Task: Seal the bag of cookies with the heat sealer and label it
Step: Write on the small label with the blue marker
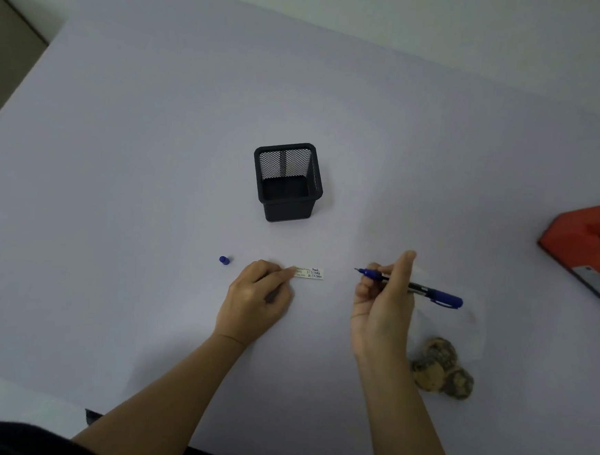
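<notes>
My left hand (255,295) lies knuckles up on the table, its forearm entering from the lower edge. The fingers are curled, and the index fingertip and thumb close on the left end of a small cream paper label (312,273) that lies flat and bears handwritten lines.

My right hand (382,305) stands on its little-finger edge, just right of the label and apart from it. Its thumb and fingers wrap around an uncapped blue-and-black marker pen (429,293), whose tip points left toward the label. The small blue pen cap (224,260) lies to the left of my left hand.

A clear plastic bag of brown cookies (440,367) lies just right of my right wrist. A black wire-mesh square pen holder (287,181) stands upright beyond both hands. An orange-red heat sealer (591,246) sits at the right edge, partly cut off.

The surface is a pale lavender-grey tabletop (136,142), with a white wall (451,20) behind it and brown floor (3,53) at far left.
</notes>
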Demonstrator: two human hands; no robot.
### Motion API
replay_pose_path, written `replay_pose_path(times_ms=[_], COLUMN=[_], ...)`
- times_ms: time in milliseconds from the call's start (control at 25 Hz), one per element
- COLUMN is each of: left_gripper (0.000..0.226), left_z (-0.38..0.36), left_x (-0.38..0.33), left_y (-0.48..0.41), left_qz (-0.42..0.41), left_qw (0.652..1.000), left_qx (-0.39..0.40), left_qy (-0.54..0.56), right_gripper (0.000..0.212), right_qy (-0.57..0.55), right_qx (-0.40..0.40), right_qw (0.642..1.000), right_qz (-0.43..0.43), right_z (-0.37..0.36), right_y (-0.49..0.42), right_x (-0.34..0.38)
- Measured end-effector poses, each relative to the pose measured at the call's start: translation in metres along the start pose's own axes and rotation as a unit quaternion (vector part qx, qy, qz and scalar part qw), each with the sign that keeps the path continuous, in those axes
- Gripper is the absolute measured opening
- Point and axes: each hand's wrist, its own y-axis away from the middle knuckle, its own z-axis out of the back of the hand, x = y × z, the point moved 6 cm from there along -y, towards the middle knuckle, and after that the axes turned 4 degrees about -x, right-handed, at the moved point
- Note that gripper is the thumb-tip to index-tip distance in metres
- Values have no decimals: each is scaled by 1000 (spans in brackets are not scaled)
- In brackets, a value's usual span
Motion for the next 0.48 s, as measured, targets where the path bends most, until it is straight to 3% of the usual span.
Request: replay_pose_path(times_ms=[160,360,480], left_gripper=[27,35,47], left_z=[4,26,56], left_x=[-5,-38,-31], left_y=[-2,-11,-30], left_qz=[16,-70,48], left_qw=[999,990,974], left_qx=[20,76,68], left_qy=[25,-94,-212], right_gripper=[32,28,26], right_qy=[-41,-49,-50], right_qx=[-4,28,32], right_qw=[999,998,998], right_qz=[1,29,26], right_z=[1,-2,-3], right_y=[23,47,59], right_x=[23,54,63])
